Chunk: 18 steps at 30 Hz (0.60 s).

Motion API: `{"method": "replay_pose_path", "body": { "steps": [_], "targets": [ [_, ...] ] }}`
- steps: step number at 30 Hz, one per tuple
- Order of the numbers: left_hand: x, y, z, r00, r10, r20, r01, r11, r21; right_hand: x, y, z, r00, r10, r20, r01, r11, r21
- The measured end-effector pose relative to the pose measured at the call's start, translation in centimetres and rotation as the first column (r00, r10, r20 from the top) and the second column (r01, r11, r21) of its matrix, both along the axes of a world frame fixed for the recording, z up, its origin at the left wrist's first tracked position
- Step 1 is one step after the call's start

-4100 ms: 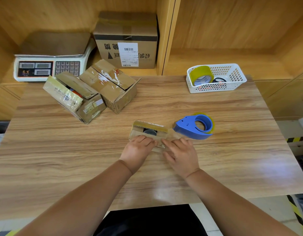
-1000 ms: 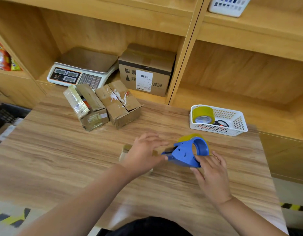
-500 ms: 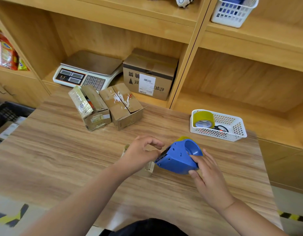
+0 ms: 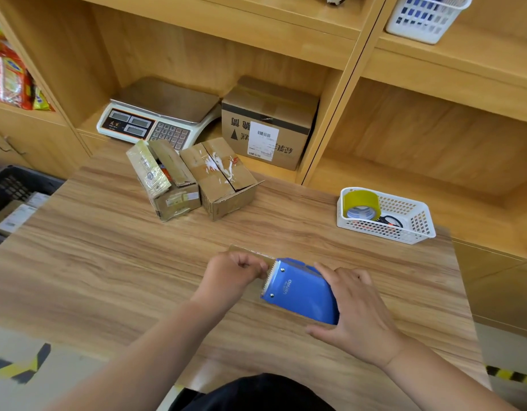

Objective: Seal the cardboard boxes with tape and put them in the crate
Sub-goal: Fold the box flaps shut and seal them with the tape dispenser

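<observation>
A blue tape dispenser [image 4: 297, 292] sits low at the middle of the wooden table [image 4: 108, 262], its toothed edge facing left. My right hand [image 4: 357, 318] grips it from the right side. My left hand [image 4: 232, 274] pinches at the toothed edge, over a small flat cardboard box [image 4: 247, 252] that is mostly hidden behind my fingers and the dispenser. Two more cardboard boxes stand at the far left of the table: one with open flaps [image 4: 164, 185] and one with torn white tape [image 4: 223, 179]. A dark crate [image 4: 10, 185] shows at the left edge, below the table.
A white basket [image 4: 416, 223] with a yellow tape roll [image 4: 361, 204] stands at the table's back right. In the shelf behind are a weighing scale [image 4: 155, 114] and a large labelled cardboard box [image 4: 268, 123]. Another white basket [image 4: 425, 16] sits on the upper shelf.
My right hand took hold of the blue dispenser and tilted it over the small box. My left hand shifted from pressing the box to pinching at the dispenser's toothed edge. The view swung upward.
</observation>
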<state>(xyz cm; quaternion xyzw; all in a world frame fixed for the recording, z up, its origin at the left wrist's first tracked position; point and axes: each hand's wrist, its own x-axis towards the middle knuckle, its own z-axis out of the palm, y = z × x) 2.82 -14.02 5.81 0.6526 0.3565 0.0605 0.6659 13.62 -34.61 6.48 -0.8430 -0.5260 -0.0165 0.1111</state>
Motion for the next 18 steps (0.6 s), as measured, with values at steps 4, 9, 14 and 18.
{"method": "replay_pose_path", "body": {
  "steps": [4, 9, 14, 18],
  "targets": [
    [-1.3, 0.1, -1.2, 0.999, 0.005, -0.051, -0.011, 0.993, -0.119, 0.0, 0.5, -0.1, 0.998, 0.055, -0.028, -0.056, 0.997, -0.051],
    [-2.0, 1.7, -2.0, 0.996, 0.012, -0.089, -0.026, 0.987, -0.159, -0.2, 1.7, 0.1, 0.991, 0.045, -0.128, -0.057, 0.994, -0.091],
    [-2.2, 5.7, -2.0, 0.994, 0.042, -0.099, -0.056, 0.989, -0.14, 0.7, 2.4, 1.1, 0.967, -0.051, -0.251, 0.019, 0.992, -0.126],
    [-1.2, 8.9, -1.3, 0.994, 0.041, -0.099, -0.051, 0.994, -0.1, 1.2, 4.6, 2.6, 0.949, -0.065, -0.31, 0.022, 0.99, -0.139]
  ]
}}
